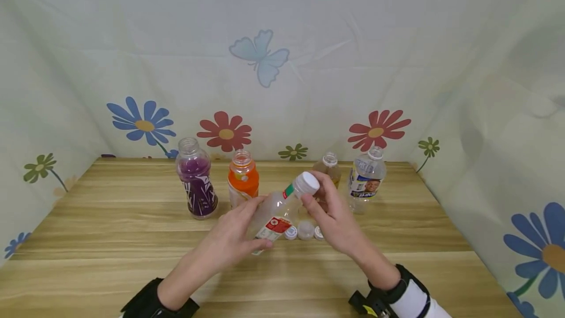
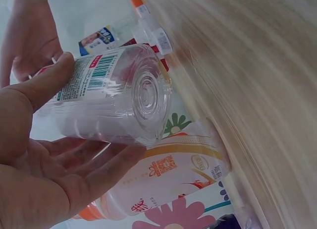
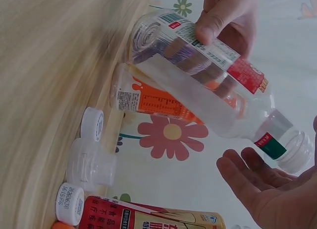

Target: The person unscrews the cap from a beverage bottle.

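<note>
My left hand (image 1: 234, 232) grips the body of a clear plastic bottle (image 1: 276, 210) with a red-and-white label and a green band at its neck. The bottle is lifted and tilted, its top pointing up and to the right; its ribbed base faces the camera in the left wrist view. At the top sits a whitish cap (image 1: 307, 183). The thumb and fingers of my right hand (image 1: 333, 215) are around this cap; part of that grasp is cut off at the edge of the right wrist view.
Uncapped bottles stand behind: a purple one (image 1: 200, 188), an orange one (image 1: 243, 180), one partly hidden by my right hand (image 1: 330, 161), and a clear one (image 1: 366, 180). Several loose caps, including a white cap (image 1: 290, 232) and a translucent cap (image 1: 305, 230), lie on the wooden table (image 1: 110, 239).
</note>
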The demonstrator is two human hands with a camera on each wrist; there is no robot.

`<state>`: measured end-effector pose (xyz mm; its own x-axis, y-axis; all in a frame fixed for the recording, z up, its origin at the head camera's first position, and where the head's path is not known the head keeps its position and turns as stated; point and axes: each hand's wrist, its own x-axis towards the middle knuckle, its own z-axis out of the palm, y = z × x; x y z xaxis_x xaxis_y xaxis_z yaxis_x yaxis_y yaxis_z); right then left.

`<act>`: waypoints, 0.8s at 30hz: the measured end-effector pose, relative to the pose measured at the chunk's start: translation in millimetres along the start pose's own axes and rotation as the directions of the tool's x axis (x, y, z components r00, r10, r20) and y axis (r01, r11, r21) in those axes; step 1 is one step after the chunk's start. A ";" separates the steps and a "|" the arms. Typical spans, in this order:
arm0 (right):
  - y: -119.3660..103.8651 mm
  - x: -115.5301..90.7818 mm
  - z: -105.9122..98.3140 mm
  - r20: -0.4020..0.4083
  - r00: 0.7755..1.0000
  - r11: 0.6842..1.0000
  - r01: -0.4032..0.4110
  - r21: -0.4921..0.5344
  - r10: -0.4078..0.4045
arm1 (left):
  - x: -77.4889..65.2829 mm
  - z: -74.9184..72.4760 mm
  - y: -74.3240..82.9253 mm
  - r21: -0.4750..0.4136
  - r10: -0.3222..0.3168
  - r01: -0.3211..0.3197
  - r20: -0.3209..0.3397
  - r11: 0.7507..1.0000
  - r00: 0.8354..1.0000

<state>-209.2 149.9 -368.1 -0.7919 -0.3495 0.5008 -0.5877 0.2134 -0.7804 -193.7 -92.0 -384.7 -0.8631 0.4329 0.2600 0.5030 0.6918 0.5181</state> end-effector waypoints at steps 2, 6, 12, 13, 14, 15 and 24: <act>-0.2 0.1 -1.9 -0.004 1.000 1.000 0.000 -0.023 0.000 | 0.0 0.0 -0.4 0.005 -0.001 0.001 0.003 1.000 1.000; -1.1 0.7 -4.5 -0.018 1.000 0.997 -0.001 -0.080 -0.001 | 0.1 -0.5 -0.8 0.013 0.002 -0.002 0.006 1.000 1.000; -1.8 1.7 -5.8 -0.080 0.997 0.981 0.003 -0.194 -0.019 | -0.7 -0.2 -2.3 0.049 0.015 -0.014 -0.010 0.999 1.000; -1.9 1.7 -6.0 -0.093 0.995 0.977 0.002 -0.213 -0.023 | -0.9 -0.2 -2.3 0.057 0.018 -0.017 -0.014 0.998 1.000; -2.2 1.8 -6.2 -0.105 0.994 0.974 0.001 -0.228 -0.025 | -1.0 0.1 -2.4 0.067 0.018 -0.017 -0.016 0.998 1.000; -2.5 1.9 -6.3 -0.114 0.993 0.971 -0.003 -0.241 -0.025 | -1.1 0.3 -2.6 0.074 0.018 -0.017 -0.019 0.997 1.000; -3.6 2.9 -7.8 -0.157 0.988 0.962 -0.041 -0.270 -0.002 | -1.0 0.5 -2.2 0.107 0.000 0.002 -0.020 0.994 1.000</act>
<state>-210.6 155.3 -360.9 -0.8071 -0.2025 0.5546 -0.5774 0.4664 -0.6702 -193.9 -93.6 -386.5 -0.8637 0.4213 0.2767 0.5033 0.7506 0.4281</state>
